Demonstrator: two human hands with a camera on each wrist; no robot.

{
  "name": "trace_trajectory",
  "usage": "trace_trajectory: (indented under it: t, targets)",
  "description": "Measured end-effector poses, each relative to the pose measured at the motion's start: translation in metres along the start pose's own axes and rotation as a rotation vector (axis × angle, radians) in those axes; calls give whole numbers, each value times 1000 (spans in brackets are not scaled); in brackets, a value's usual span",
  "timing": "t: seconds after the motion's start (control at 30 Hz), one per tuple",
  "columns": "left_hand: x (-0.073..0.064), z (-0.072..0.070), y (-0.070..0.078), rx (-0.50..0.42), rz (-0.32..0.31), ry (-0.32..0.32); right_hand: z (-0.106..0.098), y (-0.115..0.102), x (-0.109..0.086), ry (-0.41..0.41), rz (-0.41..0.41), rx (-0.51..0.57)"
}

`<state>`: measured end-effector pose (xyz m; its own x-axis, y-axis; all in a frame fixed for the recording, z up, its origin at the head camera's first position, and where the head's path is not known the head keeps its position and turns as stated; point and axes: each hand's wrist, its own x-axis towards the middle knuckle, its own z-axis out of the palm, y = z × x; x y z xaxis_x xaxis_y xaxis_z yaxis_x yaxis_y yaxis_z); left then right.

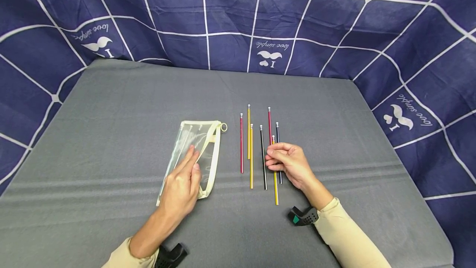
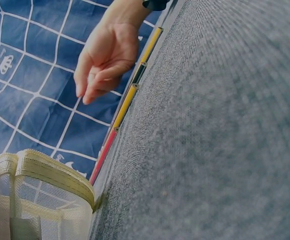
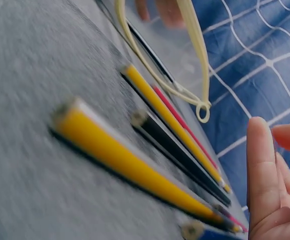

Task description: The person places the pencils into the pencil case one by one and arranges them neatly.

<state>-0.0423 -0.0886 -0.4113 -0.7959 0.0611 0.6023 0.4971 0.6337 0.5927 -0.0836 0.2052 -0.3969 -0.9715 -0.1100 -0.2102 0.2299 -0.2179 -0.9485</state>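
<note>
My left hand (image 1: pixel 180 183) rests on a clear pencil pouch (image 1: pixel 215 164) with cream trim, its fingers fairly straight across the front. The pouch mouth gapes beside the fingers, and a zip ring (image 1: pixel 224 127) sits at its far right corner. My right hand (image 1: pixel 291 162) hovers over the right-hand pencils, thumb and index finger close together; nothing is between them in the right wrist view. Beneath it lie a yellow pencil (image 1: pixel 276 189), a dark blue pencil (image 1: pixel 280 175) and a red pencil (image 1: pixel 269 125), partly hidden. Just left is a black pencil (image 1: pixel 262 156).
Between pouch and black pencil lie a red pencil (image 1: pixel 241 144) and two yellow ones, the nearer yellow pencil (image 1: pixel 251 160) overlapping the other's lower part. All rest on a grey cloth-covered table (image 1: pixel 130 106). A blue checked curtain (image 1: pixel 230 11) hangs behind and around it.
</note>
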Motion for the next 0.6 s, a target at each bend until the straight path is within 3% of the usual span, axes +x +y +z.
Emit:
trace_trajectory:
  t: [0.23, 0.6]
  targets:
    - [0, -2, 3, -5, -12, -5, -20, -4, 6, 70, -17, -27]
    - [1, -3, 4, -7, -19, -6, -38, 0, 17, 177, -29, -168]
